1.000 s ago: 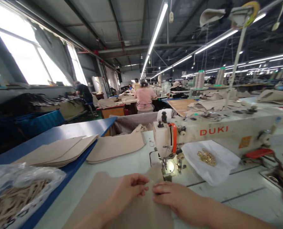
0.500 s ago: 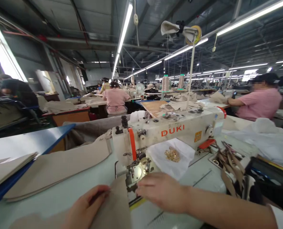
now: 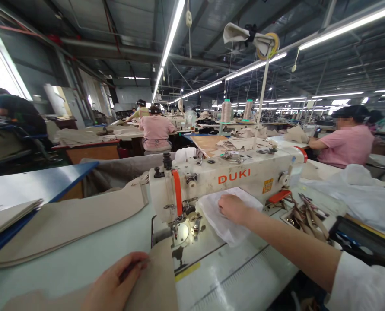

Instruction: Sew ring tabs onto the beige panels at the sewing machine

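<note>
My left hand (image 3: 116,278) is closed, thumb and fingers pinched at the edge of a beige fabric panel (image 3: 158,280) lying in front of the sewing machine (image 3: 208,175). On the machine bed to the right, a white cloth (image 3: 220,222) is spread below the machine arm. My right hand (image 3: 233,209) rests on that cloth with its fingers bent together and pointing down. It covers the spot where small gold-coloured metal pieces lay, so what is in the fingers is hidden. The needle area (image 3: 181,231) stands just beyond the panel's far end.
Stacked beige panels (image 3: 72,222) lie left of the machine. A small tray holding brown straps (image 3: 304,218) stands at the right, with white plastic sheeting (image 3: 367,185) behind it. Thread cones (image 3: 225,111) rise behind. Co-workers in pink (image 3: 155,129) sit at other tables.
My right hand has moved from beside the needle area up and right onto the white cloth, over the gold pieces. My left hand has stayed on the panel.
</note>
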A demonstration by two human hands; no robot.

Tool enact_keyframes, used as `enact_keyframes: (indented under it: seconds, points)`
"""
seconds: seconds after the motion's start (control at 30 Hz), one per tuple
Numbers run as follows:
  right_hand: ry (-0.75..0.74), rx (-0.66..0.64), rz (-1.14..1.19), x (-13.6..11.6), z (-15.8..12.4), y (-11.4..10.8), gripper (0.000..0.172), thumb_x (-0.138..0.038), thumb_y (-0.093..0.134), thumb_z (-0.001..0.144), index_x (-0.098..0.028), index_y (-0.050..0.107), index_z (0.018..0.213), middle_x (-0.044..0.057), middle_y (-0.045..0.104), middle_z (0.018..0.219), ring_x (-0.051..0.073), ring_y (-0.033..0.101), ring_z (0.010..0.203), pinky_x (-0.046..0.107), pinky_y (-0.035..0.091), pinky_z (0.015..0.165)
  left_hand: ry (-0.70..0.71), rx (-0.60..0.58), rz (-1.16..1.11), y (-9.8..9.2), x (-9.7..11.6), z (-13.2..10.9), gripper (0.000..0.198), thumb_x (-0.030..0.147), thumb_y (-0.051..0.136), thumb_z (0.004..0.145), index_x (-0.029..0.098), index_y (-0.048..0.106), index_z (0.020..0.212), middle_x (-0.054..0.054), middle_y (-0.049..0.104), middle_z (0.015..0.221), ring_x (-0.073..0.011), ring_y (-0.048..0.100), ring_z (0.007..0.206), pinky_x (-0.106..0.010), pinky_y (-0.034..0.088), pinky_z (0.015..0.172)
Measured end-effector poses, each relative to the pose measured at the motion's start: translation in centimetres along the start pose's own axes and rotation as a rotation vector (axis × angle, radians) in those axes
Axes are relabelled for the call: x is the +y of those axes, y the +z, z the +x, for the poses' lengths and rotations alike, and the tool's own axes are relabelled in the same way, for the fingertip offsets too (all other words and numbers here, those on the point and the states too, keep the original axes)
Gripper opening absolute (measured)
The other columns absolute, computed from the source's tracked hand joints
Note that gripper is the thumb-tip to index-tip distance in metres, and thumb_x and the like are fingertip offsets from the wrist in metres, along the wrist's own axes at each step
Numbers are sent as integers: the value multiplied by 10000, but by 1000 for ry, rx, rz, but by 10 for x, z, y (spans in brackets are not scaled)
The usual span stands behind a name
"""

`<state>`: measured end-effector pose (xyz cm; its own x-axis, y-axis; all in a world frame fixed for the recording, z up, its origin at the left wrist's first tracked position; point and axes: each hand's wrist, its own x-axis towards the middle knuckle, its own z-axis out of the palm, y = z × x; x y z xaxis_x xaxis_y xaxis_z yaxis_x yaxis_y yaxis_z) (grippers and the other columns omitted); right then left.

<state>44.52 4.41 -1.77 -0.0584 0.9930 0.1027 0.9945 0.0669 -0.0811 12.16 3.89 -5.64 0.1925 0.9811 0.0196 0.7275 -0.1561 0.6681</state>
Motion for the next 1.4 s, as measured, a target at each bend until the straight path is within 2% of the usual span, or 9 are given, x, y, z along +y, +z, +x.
enact_keyframes:
  seconds: [0.2, 0.33, 0.43, 0.6, 0.7, 0.93, 1.07, 1.2, 1.4]
  points:
    - [23, -64, 87, 9, 7, 1, 194, -297, 564, 909, -132, 611, 1000, 61, 626, 1023, 186, 612, 910, 394, 499, 814, 3, 7, -8, -1, 1, 1, 317, 454, 482, 654, 274, 705, 790, -13, 758, 847, -282, 687, 855, -326, 538, 777]
    - [68, 17, 258, 17, 3, 1, 102, -128, 553, 861, -131, 654, 861, 74, 673, 943, 198, 608, 924, 379, 450, 862, 10, 20, -25, -1, -2, 2, 325, 478, 495, 642, 278, 704, 791, -15, 759, 857, -292, 681, 870, -344, 534, 788]
    - [101, 101, 452, 18, -5, 1, 220, -35, 496, 793, -147, 682, 828, 81, 703, 929, 202, 617, 922, 337, 443, 855, 8, 13, -48, 0, -6, 3, 338, 493, 501, 643, 277, 701, 808, -16, 757, 870, -293, 677, 874, -340, 529, 786]
    - [119, 136, 831, 7, -26, 4, 140, -221, 596, 787, -138, 687, 854, 68, 712, 872, 201, 661, 826, 319, 511, 762, -22, -19, -61, 2, -8, 1, 362, 514, 482, 676, 278, 693, 851, -8, 748, 888, -276, 668, 878, -322, 510, 789]
    - [95, 122, 996, -9, -42, 4, 293, -399, 673, 752, -135, 684, 877, 80, 709, 871, 206, 671, 815, 340, 523, 764, -18, -29, -83, 1, -3, -4, 328, 497, 485, 699, 277, 687, 834, 3, 741, 869, -262, 665, 861, -307, 502, 776]
    - [205, -276, 1928, -64, -63, 8, 267, -275, 838, 601, -162, 645, 747, 35, 715, 867, 121, 674, 786, 222, 506, 738, 90, 48, -170, 3, 9, -18, 208, 396, 521, 752, 263, 680, 771, 22, 717, 774, -206, 641, 757, -255, 481, 701]
    - [216, -350, 1940, -95, -58, 26, 300, -294, 849, 586, -158, 647, 762, 55, 721, 882, 145, 676, 787, 252, 499, 747, 176, 55, -273, 5, 18, -27, 176, 316, 521, 777, 224, 671, 758, -1, 697, 757, -182, 615, 727, -244, 464, 685]
    - [192, -290, 1814, -119, -47, 45, 333, -350, 866, 525, -162, 644, 687, -3, 678, 678, 131, 635, 656, 255, 480, 687, 161, 35, -358, 5, 24, -30, 164, 288, 548, 763, 204, 685, 730, -16, 678, 728, -172, 588, 695, -245, 442, 654]
    - [108, -242, 1641, -125, -38, 48, 352, -427, 842, 520, -170, 643, 655, -27, 619, 589, 123, 569, 582, 259, 457, 626, 70, -4, -518, 9, 19, -25, 161, 313, 612, 708, 175, 695, 699, 2, 620, 638, -147, 526, 624, -234, 405, 597]
